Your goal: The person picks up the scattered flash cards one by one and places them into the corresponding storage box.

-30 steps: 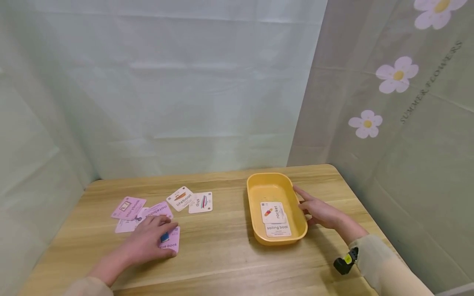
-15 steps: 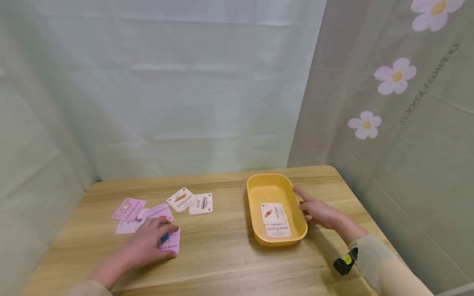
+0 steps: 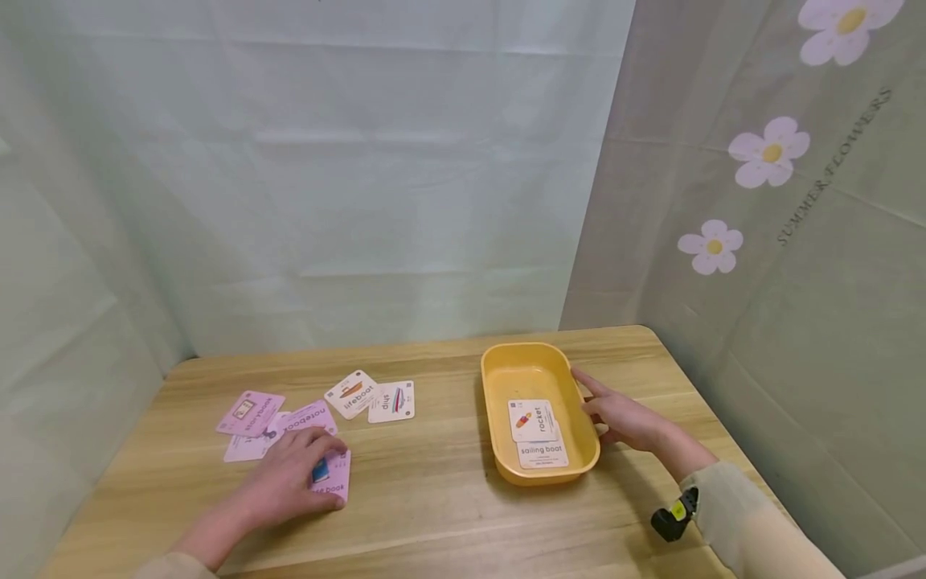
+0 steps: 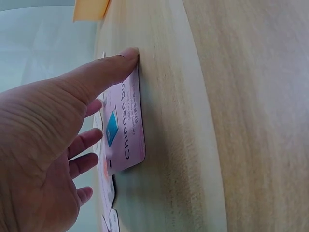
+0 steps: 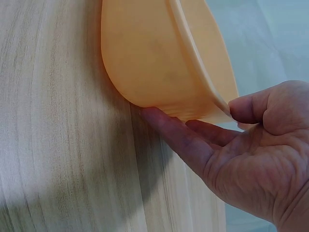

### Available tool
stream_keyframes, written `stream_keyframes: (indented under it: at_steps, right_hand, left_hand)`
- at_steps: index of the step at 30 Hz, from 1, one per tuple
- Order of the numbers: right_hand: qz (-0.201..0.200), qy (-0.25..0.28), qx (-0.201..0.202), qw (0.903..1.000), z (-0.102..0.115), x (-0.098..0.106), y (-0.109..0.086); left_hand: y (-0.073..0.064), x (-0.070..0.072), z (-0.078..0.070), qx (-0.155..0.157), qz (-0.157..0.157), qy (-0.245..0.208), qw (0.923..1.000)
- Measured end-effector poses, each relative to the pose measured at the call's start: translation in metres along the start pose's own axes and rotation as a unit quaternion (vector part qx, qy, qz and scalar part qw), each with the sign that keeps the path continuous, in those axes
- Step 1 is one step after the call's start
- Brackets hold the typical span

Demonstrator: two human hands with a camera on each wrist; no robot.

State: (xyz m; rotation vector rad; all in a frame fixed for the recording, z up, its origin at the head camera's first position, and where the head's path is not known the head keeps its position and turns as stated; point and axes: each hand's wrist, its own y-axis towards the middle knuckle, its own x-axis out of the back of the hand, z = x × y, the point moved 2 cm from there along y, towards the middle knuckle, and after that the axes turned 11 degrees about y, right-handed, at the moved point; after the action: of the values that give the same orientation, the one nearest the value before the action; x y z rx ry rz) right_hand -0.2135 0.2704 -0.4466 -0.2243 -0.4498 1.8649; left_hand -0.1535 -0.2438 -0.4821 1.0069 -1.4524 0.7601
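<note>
In the head view my left hand (image 3: 289, 474) is at a pink card (image 3: 340, 468), which reads "Chinese book" in the left wrist view. Thumb and fingers span this card and hold it by opposite edges, close over the table. My right hand (image 3: 629, 418) touches the outside of a yellow plastic tray (image 3: 524, 378) on its right side. In the right wrist view the thumb (image 5: 169, 130) lies along the outer wall and another fingertip is at the rim. Inside the tray a rocket card (image 3: 530, 420) overlaps a sailing boat card (image 3: 544, 458).
Beyond my left hand lie a pink storybook card (image 3: 251, 412), a pink notebook card (image 3: 313, 416) and a partly covered pale card (image 3: 246, 449). A lifeboat card (image 3: 351, 395) and a ship card (image 3: 392, 402) overlap farther right. Hanging cloth (image 3: 398, 201) surrounds the wooden table.
The pink card under my left hand has shifted and turned slightly. The whole head view has moved a little. My right hand stays at the tray.
</note>
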Motion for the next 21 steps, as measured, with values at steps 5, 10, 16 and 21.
stream_keyframes:
  at_steps: [5,10,16,21]
  right_hand:
    - [0.003,-0.007,0.001,1.0000,0.0002,-0.0006,-0.0006]
    - [-0.006,-0.008,-0.005,0.9999,-0.0002,-0.0005,-0.0001]
    - [-0.010,-0.010,-0.007,0.9999,-0.0008,0.0003,0.0002]
    - [-0.009,-0.011,-0.006,0.9999,-0.0005,0.0001,0.0002]
  left_hand:
    - [0.0000,0.0020,-0.0030,0.000,0.005,0.000,1.0000]
    - [-0.0008,0.0008,-0.0035,0.004,0.009,0.000,0.9999]
    - [-0.0006,-0.0016,-0.0020,0.007,0.007,0.003,0.9999]
    - [0.0006,-0.0030,-0.0007,0.018,0.000,-0.001,0.9998]
